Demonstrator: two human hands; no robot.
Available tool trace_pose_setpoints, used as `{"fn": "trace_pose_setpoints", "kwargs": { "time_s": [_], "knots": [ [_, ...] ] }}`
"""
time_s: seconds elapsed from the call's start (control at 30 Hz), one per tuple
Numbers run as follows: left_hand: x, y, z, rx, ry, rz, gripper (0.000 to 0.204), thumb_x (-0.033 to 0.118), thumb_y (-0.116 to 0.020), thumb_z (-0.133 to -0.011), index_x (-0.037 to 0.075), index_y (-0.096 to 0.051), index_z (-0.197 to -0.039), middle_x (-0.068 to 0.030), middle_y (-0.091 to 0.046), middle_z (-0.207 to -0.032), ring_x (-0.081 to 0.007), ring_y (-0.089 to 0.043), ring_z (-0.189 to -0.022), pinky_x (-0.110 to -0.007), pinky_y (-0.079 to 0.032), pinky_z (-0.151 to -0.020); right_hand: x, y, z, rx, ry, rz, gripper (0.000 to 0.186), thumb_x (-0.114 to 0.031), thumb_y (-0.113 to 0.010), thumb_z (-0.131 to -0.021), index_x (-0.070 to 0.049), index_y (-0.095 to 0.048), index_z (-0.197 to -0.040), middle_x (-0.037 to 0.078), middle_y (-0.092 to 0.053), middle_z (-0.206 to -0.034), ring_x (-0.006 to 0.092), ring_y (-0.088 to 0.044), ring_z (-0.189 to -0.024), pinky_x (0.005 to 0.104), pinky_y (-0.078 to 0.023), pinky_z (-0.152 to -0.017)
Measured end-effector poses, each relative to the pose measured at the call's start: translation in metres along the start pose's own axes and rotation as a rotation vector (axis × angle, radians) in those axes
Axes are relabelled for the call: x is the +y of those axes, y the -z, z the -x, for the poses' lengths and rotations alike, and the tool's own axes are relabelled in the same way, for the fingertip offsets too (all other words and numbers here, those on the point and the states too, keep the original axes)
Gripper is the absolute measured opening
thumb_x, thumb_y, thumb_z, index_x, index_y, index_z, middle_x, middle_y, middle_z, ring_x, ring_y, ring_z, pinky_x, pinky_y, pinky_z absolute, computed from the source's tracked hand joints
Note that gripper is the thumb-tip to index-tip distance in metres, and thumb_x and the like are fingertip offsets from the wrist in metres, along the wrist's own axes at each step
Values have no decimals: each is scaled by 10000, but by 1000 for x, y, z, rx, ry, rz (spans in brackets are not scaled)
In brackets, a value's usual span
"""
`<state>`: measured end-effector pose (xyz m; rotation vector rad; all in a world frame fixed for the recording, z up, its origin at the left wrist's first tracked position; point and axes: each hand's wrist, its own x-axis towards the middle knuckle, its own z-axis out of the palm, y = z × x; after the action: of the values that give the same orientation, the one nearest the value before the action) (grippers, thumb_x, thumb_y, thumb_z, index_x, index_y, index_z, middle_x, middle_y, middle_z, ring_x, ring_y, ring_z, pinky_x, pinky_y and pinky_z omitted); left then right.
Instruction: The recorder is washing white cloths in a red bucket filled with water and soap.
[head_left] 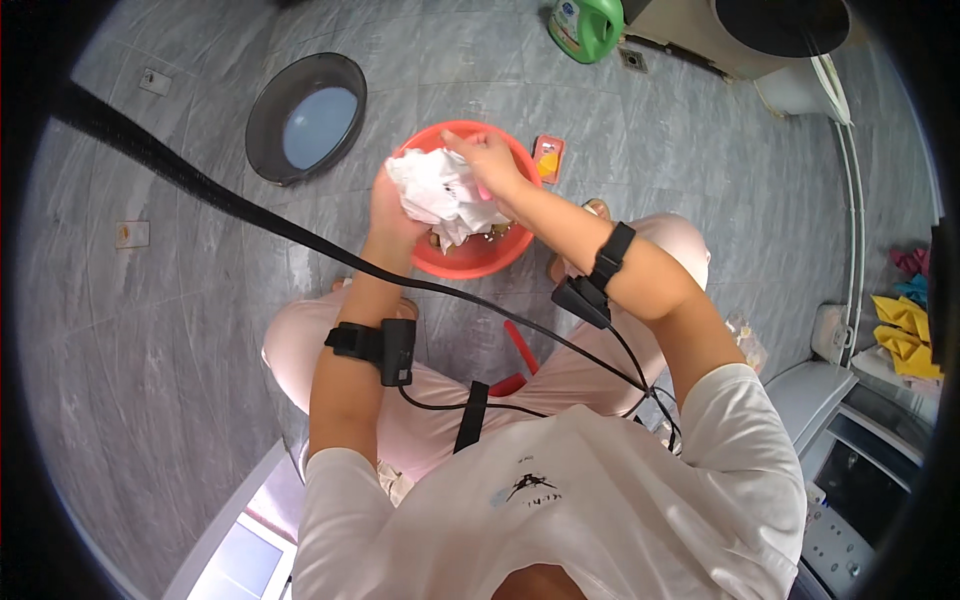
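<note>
The step in hand appears to be working 1 white cloth between 2 bare hands at the orange-red basin. The cloth is bunched over the basin's opening, mostly toward its left and middle, and its lower folds hang down inside the rim. The left hand is at the basin's left edge and has hold of the cloth's left side; its fingertips are hidden by the folds. The right hand reaches in over the basin's upper right, its fingers bent closed around the cloth's upper edge. How hard either hand squeezes, one cannot tell. A small pink patch shows beside the right palm, too blurred to identify. Pale specks show in the basin, below the cloth.

The next move likely calls for keeping the bundle above the basin, with both hands holding on while the folds are shifted, so that no loose end slips over the rim.

Beyond the basin's upper left is a dark grey tub; just right of the basin is a red packet.
</note>
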<state>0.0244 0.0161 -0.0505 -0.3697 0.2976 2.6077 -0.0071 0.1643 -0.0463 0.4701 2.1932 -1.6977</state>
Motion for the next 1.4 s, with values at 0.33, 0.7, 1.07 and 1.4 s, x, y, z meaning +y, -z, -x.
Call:
{"fn": "trace_pose_setpoints", "kwargs": {
  "time_s": [0.33, 0.7, 1.07, 1.4],
  "knots": [
    [-16, -11, 12, 115, -4, -170, 436, 378, -402, -933, 20, -540, -1141, -136, -624, -1046, -316, -601, -967, -463, -462, -886, -3, 15, -3, -616, -736, -744, 189, -155, -605, -752, -63, -577, -915, 98, -608, -793, 250, -597, -676, 395, -513, -658],
    [-20, -7, 19, 206, -30, -195, 633, 520, -395, -913, 32, -401, -1316, -143, -490, -1286, -303, -484, -1184, -460, -373, -1008, -34, 28, 1, -666, -376, -779, 161, -66, -531, -694, -45, -570, -849, 78, -608, -788, 212, -613, -692, 341, -519, -640],
    [-1, 13, 14, 321, 49, 13, 500, 402, -348, -951, 34, -453, -1272, -124, -560, -1191, -268, -568, -1065, -422, -476, -906, -11, -31, 90, -182, 964, 566, 245, -237, -643, -745, -35, -540, -839, 136, -507, -731, 340, -516, -756, 440, -431, -679],
    [-18, 45, -2, 80, -134, -243, 389, 313, -380, -960, 78, -453, -1261, -85, -529, -1226, -222, -546, -1104, -384, -458, -946, -2, -43, 56, 184, 881, 366, 441, -357, -681, -756, -14, -532, -989, 174, -504, -971, 343, -522, -934, 436, -451, -760]
  ]
}}
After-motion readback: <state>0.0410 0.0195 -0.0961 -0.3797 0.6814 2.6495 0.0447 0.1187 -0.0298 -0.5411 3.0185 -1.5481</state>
